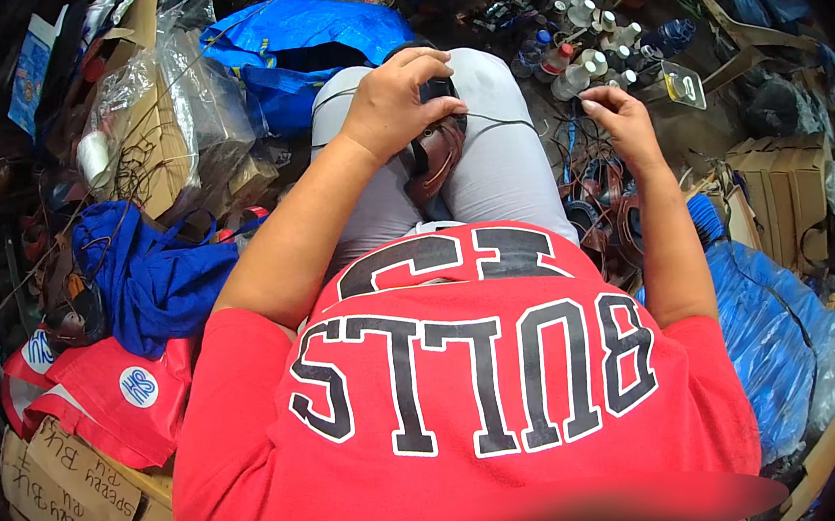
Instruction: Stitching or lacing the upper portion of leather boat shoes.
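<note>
Brown leather shows right under the fingers of the left hand (pixel 393 107): a shoe (pixel 439 153), lodged between the knees of the grey trousers (pixel 495 77). It looks like a formed shoe and not loose pieces, while a thin dark line (pixel 505 122) lies across the thigh just right of those fingertips, so I judge the work to be under way and unfinished; seams are too small to read, and how much is left I cannot tell. The left forearm slants up from the lower left, the wrist bent, thumb and forefinger curved narrowly around the shoe's dark upper part. Well apart to the right of that grip, the right hand (pixel 625 122) hangs beyond the right knee, its forearm nearly upright, thumb and forefinger drawn close as if pinching; whether they hold the line or nothing, I cannot tell. Just past these right fingertips stand plastic bottles (pixel 581 29) with white, red and blue caps, and below them lies a tangle of brown straps (pixel 617 196). Past the left fingers spreads a blue bag (pixel 305 35); farther to their left come wrapped cardboard (pixel 159 135) and crumpled blue cloth (pixel 143 277). Farthest from the right fingers, nearer the body, lies blue plastic sheeting (pixel 763 348).
</note>
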A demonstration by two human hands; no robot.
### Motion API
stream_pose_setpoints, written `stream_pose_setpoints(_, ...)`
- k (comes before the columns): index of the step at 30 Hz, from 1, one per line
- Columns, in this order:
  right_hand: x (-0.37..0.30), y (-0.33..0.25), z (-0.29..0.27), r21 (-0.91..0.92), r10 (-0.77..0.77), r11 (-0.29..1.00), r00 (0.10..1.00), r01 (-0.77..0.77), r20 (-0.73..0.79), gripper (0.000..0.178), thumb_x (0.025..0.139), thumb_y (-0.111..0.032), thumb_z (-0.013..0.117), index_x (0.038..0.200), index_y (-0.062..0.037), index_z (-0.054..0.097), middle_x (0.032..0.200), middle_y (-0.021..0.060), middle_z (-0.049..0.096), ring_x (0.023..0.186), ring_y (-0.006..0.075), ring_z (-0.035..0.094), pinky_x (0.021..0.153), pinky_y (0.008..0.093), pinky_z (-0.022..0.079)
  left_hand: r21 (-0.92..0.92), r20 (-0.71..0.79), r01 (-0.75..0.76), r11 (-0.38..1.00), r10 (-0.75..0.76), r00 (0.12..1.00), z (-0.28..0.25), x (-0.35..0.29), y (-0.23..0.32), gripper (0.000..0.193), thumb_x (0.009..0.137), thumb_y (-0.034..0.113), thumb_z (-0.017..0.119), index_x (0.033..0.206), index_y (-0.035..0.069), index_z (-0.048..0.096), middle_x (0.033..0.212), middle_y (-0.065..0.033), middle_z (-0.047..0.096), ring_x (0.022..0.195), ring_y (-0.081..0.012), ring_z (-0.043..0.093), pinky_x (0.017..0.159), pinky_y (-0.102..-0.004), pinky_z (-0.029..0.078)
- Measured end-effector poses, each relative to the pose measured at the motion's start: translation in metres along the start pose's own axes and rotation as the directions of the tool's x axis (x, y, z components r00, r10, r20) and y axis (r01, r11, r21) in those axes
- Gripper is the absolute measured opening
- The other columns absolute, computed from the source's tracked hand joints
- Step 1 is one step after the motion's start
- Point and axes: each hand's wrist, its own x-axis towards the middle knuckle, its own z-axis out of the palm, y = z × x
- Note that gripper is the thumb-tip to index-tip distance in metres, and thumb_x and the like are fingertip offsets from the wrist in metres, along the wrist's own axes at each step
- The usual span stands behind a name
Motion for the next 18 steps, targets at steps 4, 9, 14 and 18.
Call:
stream_pose_setpoints(4, 0.002, -0.022, 0.021, 0.072, -0.027, 0.997, 0.997, 0.021, 0.073, 0.016, 0.082, -0.008, 0.064, 0.097, -0.0021, 0.065, 0.086, -0.0016, 0.062, 0.081, 0.0066, 0.054, 0.076, 0.0211, 0.042, 0.004, -0.101, -0.004, 1.000, 0.005, 0.995, 0.002, -0.001, -0.002, 0.036, 0.064, 0.023, 0.081, 0.088, 0.004, 0.062, 0.108, -0.0108, 0.062, 0.098, -0.0262, 0.059, 0.084, -0.0329, 0.048)
stream_pose_setpoints(9, 0.014, -0.031, 0.043, 0.096, -0.137, 0.987, 0.983, 0.126, 0.122, 0.012, 0.080, -0.004, 0.065, 0.092, -0.0030, 0.067, 0.089, -0.0019, 0.057, 0.083, 0.0074, 0.053, 0.075, 0.0211, 0.041, 0.076, 0.224, 0.074, 0.994, -0.089, 0.970, -0.009, 0.012, -0.005, 0.034, 0.070, 0.028, 0.077, 0.088, 0.004, 0.061, 0.097, -0.0099, 0.059, 0.091, -0.0281, 0.058, 0.079, -0.0337, 0.047)
stream_pose_setpoints(14, 0.022, -0.057, 0.067, -0.076, -0.307, 0.940, 0.921, 0.333, 0.240, 0.011, 0.078, -0.004, 0.067, 0.089, -0.0065, 0.068, 0.086, 0.0003, 0.054, 0.081, 0.0100, 0.051, 0.073, 0.0224, 0.041, -0.133, 0.515, 0.270, 0.954, -0.166, 0.841, -0.014, 0.024, -0.016, 0.025, 0.076, 0.022, 0.072, 0.084, 0.000, 0.064, 0.086, -0.0067, 0.056, 0.084, -0.0194, 0.056, 0.075, -0.0299, 0.044)
stream_pose_setpoints(18, 0.023, -0.074, 0.079, -0.101, -0.330, 0.920, 0.889, 0.378, 0.317, 0.010, 0.078, -0.003, 0.066, 0.088, -0.0055, 0.067, 0.086, 0.0017, 0.055, 0.082, 0.0111, 0.054, 0.074, 0.0241, 0.043, -0.274, 0.584, 0.327, 0.905, -0.114, 0.804, -0.015, 0.028, -0.021, 0.020, 0.079, 0.017, 0.069, 0.085, -0.002, 0.063, 0.084, -0.0036, 0.053, 0.082, -0.0162, 0.053, 0.078, -0.0285, 0.042)
